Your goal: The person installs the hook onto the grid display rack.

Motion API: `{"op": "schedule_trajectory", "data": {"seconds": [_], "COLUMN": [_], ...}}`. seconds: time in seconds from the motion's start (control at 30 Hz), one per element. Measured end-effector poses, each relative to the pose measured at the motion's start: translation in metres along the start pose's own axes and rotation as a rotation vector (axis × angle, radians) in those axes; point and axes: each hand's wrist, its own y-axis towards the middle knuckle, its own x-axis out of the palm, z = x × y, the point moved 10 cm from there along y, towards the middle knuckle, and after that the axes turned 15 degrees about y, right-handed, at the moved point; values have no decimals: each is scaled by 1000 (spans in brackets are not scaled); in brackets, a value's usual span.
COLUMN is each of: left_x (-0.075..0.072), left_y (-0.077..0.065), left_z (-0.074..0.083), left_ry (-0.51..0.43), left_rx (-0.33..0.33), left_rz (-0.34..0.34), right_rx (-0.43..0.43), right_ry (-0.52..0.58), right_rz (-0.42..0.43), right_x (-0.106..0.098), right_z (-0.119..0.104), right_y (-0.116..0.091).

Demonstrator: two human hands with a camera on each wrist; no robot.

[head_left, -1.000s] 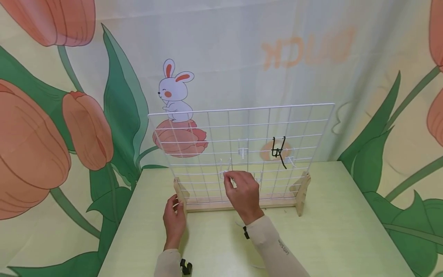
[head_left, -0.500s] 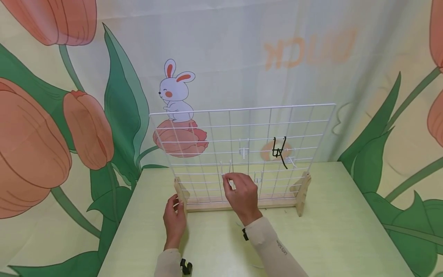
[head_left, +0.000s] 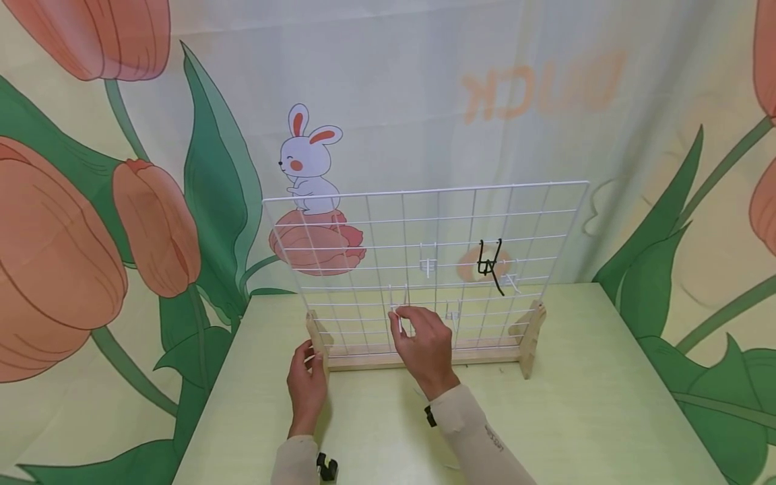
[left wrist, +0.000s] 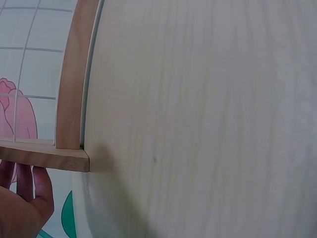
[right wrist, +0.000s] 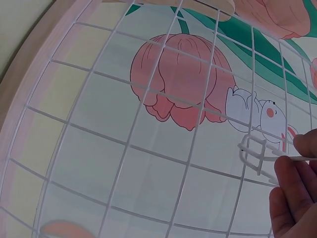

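Note:
In the head view my right hand (head_left: 426,347) is at the front of a white wire grid panel (head_left: 436,192). Its thumb and index finger pinch the prong of a white wire hook (right wrist: 261,157); the hook's frame lies against the grid wires in the right wrist view. My left hand (head_left: 306,389) rests at the outer side of the stand's left wooden end piece (left wrist: 44,156), fingers loosely extended with the tips up against the wood. The panel stands upright in the wooden base (head_left: 364,363).
A black hook (head_left: 487,265) hangs on the grid's right part. Other white hooks hang there too: one near the middle (head_left: 428,265), one at the right (head_left: 511,280), one lower down (head_left: 453,315). The pale table (head_left: 576,417) reaches back to a tulip-print curtain (head_left: 394,101).
The white hook in my right hand's pinch has come down slightly along the grid, the hand shifting a little with it. My left hand stays in place at the stand.

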Motion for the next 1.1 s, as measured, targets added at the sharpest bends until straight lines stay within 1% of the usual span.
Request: {"op": "schedule_trajectory", "data": {"seconds": [0.23, 0.47, 0.57, 0.7, 0.83, 0.97, 1.1], "left_x": [-1, -2, -1, 0, -1, -1, 0], "left_y": [0, -1, -1, -1, -1, -2, -1], "left_z": [3, 4, 3, 4, 3, 3, 5], "left_ry": [-1, 6, 5, 4, 22, 34, 21], "left_rx": [3, 0, -1, 3, -3, -5, -2], "left_rz": [4, 1, -4, -7, 1, 3, 1], "right_rx": [45, 110, 123, 108, 91, 111, 157], "right_ry": [2, 12, 17, 7, 0, 13, 49], "right_rz": [-11, -35, -36, -39, -65, -82, -102], "right_x": [-4, -6, -10, -18, -27, -39, -47], "right_z": [1, 6, 7, 6, 7, 13, 23], "right_y": [-4, -13, -16, -19, -24, -31, -37]}}
